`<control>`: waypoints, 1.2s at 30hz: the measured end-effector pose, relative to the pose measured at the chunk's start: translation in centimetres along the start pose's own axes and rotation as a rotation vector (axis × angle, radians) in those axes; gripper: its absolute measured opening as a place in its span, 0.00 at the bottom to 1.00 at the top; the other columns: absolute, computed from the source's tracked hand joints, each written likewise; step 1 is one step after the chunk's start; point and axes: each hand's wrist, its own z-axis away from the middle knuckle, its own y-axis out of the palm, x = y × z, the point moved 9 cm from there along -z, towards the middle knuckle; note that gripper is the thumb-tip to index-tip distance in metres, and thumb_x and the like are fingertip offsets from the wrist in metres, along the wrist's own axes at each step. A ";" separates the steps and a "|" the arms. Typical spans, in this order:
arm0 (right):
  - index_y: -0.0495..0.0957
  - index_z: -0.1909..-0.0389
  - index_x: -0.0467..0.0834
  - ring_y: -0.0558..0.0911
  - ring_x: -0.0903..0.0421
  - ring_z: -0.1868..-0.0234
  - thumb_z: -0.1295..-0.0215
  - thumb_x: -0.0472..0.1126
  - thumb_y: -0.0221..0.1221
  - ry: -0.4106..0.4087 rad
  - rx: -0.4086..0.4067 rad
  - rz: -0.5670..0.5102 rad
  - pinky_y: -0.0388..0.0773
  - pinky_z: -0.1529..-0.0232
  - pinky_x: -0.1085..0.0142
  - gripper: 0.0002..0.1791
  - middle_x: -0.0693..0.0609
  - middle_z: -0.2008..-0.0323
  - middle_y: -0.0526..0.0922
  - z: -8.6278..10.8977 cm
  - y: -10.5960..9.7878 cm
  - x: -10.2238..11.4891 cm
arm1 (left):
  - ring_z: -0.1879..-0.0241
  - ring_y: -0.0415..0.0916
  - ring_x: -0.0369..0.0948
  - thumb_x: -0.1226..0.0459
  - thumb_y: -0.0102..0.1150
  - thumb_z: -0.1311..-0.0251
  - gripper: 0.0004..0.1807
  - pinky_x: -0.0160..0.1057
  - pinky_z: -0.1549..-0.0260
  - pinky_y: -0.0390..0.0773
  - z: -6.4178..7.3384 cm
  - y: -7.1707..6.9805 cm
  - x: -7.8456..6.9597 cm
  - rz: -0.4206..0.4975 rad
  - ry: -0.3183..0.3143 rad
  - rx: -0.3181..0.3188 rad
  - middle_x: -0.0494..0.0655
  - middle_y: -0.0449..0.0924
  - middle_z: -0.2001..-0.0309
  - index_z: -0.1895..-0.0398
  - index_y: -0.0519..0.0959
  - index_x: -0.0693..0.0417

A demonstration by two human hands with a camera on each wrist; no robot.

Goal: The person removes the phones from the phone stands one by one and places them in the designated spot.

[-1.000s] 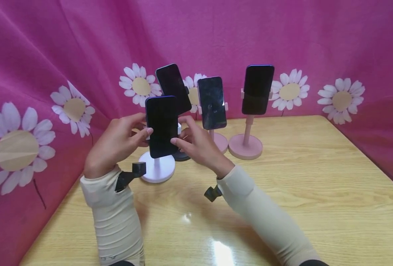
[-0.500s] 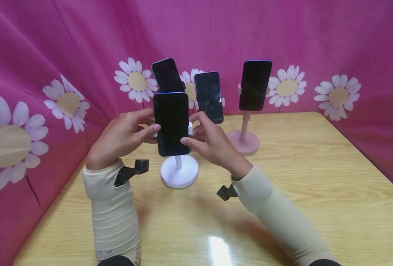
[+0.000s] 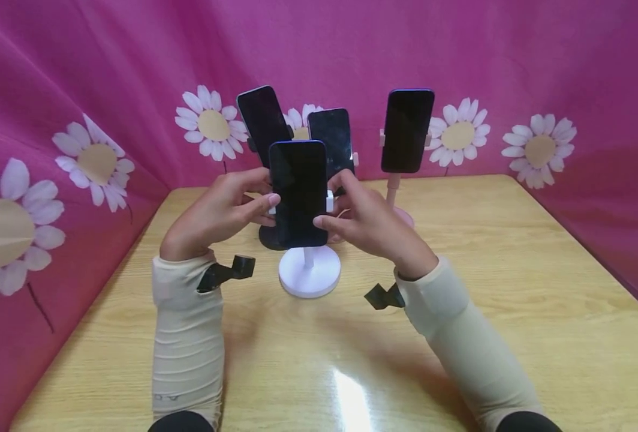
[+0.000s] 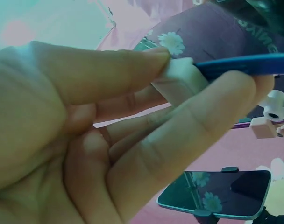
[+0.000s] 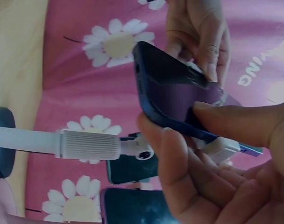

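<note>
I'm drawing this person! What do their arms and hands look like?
The left hand and right hand are bare. The left sleeve and right sleeve are cream, the left wrinkled with small dark marks. A black, blocky gadget sticks out at each cuff.

The pink cloth had white letters.
In the right wrist view, they ended in "VING"; the start was not clear. Letters in the left wrist view were too blurry.

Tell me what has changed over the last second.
The white round-based stand and its black-screened, blue-edged phone moved right, from left of the black round base behind to right of it. Both hands moved with them, neither letting go. The three dark-screened phones behind stayed put.
</note>
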 end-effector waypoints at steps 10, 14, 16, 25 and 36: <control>0.60 0.47 0.43 0.85 0.52 0.73 0.42 0.36 0.67 0.099 0.052 0.026 0.83 0.67 0.58 0.28 0.43 0.70 0.82 0.6 -1.3 -0.7 | 0.59 0.83 0.47 0.65 0.58 0.35 0.20 0.44 0.60 0.82 -0.6 1.4 0.2 0.035 -0.050 0.024 0.53 0.78 0.50 0.40 0.72 0.54; 0.60 0.47 0.44 0.85 0.51 0.74 0.41 0.37 0.67 0.130 0.065 0.046 0.82 0.67 0.59 0.28 0.44 0.70 0.82 0.8 -1.6 -1.0 | 0.59 0.83 0.46 0.64 0.59 0.35 0.21 0.43 0.62 0.82 -0.7 1.8 0.0 0.035 -0.045 0.029 0.51 0.78 0.51 0.39 0.73 0.54; 0.60 0.46 0.44 0.85 0.51 0.73 0.41 0.37 0.67 0.139 0.071 0.050 0.82 0.67 0.59 0.29 0.44 0.70 0.82 0.9 -1.7 -1.0 | 0.60 0.84 0.45 0.62 0.59 0.35 0.21 0.43 0.62 0.82 -0.8 1.8 0.0 0.007 -0.051 0.027 0.52 0.79 0.51 0.40 0.74 0.54; 0.61 0.39 0.46 0.84 0.53 0.65 0.44 0.50 0.69 0.161 0.039 0.185 0.80 0.64 0.58 0.37 0.46 0.63 0.80 1.0 -2.7 -0.8 | 0.68 0.82 0.41 0.57 0.65 0.40 0.15 0.42 0.66 0.81 -0.6 0.4 0.1 -0.217 -0.062 -0.047 0.46 0.84 0.65 0.54 0.81 0.53; 0.53 0.29 0.50 0.80 0.61 0.57 0.44 0.51 0.69 -0.160 -0.321 0.104 0.76 0.51 0.62 0.47 0.51 0.53 0.79 0.7 -3.5 2.9 | 0.68 0.77 0.44 0.50 0.65 0.42 0.16 0.43 0.68 0.78 -0.7 0.2 0.6 -0.248 -0.096 -0.057 0.46 0.82 0.69 0.64 0.83 0.52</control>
